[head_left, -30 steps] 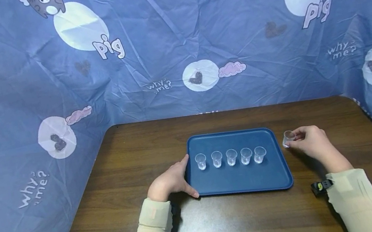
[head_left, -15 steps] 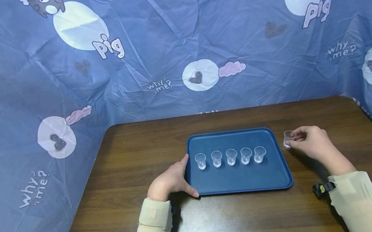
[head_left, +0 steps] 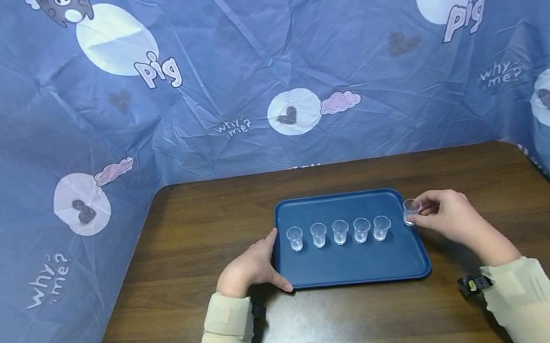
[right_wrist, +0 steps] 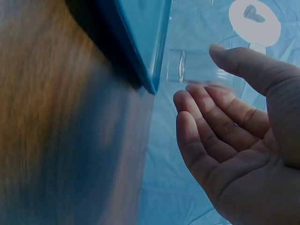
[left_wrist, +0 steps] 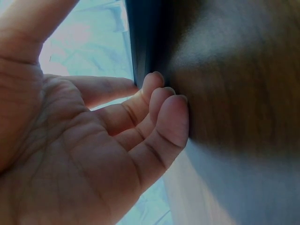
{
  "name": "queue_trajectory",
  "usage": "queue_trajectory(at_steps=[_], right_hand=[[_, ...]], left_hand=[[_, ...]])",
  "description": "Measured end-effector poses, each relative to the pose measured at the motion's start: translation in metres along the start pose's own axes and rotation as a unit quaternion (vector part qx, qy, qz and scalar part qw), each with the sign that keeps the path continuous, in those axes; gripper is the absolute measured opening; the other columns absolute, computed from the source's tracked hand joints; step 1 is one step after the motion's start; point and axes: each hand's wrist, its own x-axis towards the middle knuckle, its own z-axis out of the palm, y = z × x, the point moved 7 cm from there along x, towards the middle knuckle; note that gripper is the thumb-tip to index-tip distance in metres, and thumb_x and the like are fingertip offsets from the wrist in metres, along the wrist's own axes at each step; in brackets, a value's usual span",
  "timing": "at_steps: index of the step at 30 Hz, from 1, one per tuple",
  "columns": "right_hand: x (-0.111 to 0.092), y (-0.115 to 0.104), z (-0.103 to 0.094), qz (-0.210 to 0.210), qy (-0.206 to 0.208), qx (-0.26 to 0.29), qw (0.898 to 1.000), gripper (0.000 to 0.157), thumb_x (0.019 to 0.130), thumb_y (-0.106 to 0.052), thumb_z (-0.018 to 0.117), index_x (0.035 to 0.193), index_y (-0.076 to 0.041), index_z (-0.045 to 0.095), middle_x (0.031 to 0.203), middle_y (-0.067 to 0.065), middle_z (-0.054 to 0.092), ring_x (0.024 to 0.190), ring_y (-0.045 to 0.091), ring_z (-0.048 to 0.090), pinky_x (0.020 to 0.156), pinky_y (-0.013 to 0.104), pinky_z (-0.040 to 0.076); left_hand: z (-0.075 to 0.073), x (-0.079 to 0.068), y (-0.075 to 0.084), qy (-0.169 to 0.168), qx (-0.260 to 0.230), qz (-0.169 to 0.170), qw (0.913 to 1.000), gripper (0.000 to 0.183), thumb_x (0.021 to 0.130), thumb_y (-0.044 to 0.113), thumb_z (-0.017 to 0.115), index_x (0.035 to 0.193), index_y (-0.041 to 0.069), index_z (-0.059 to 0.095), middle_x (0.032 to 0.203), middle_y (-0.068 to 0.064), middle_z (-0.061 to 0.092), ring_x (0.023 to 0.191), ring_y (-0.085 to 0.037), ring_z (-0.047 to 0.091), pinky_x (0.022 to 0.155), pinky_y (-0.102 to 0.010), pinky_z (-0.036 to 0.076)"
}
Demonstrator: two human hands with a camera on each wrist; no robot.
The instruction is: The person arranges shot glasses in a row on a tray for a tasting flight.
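Observation:
My right hand (head_left: 452, 218) pinches a small clear plastic cup (head_left: 411, 210) between thumb and fingers, over the right rim of the blue tray (head_left: 345, 271). In the right wrist view, the see-through cup (right_wrist: 194, 67) lies between the thumb and the fingertips, apart from the tray (right_wrist: 145, 42). Several matching clear cups (head_left: 340, 233) stand upright in a row across the tray's middle. At the tray's left side, my left hand (head_left: 249, 268) rests with thumb and index finger spread along the edge. Its other fingers (left_wrist: 171, 122) are loosely bent beside the table surface.
The tray lies on a brown wooden table (head_left: 196, 220). Blue printed cloth (head_left: 216, 73) hangs behind the table and along both sides. A black wrist device (head_left: 473, 285) sits by the right sleeve (head_left: 526, 293).
My right hand has moved left with its cup, from beside the tray to over the tray's right rim. The left hand and the row of cups stay where they were.

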Motion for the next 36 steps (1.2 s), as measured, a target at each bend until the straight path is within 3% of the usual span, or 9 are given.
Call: queue_trajectory(at_steps=[13,36], right_hand=[[-0.003,-0.007,0.023,0.017,-0.052,0.009,0.998,0.027,0.086,-0.013,0.083,0.103,0.004,0.072,0.084,0.005,0.067,0.076,0.020,0.061,0.059,0.030,0.052],[-0.004,-0.004,0.031,0.022,-0.052,0.006,0.998,0.028,0.083,-0.014,0.086,0.102,0.002,0.073,0.088,0.005,0.068,0.079,0.021,0.062,0.062,0.031,0.054]], left_hand=[[-0.001,0.001,0.000,-0.001,-0.004,0.010,0.9999,0.138,0.060,0.034,0.102,0.163,0.004,0.016,0.158,-0.025,0.034,0.144,-0.036,0.033,0.114,-0.048,0.031],[0.000,0.000,0.001,-0.005,-0.005,0.012,0.9999,0.136,0.062,0.033,0.101,0.163,0.003,0.015,0.158,-0.024,0.033,0.145,-0.035,0.033,0.114,-0.047,0.032]])
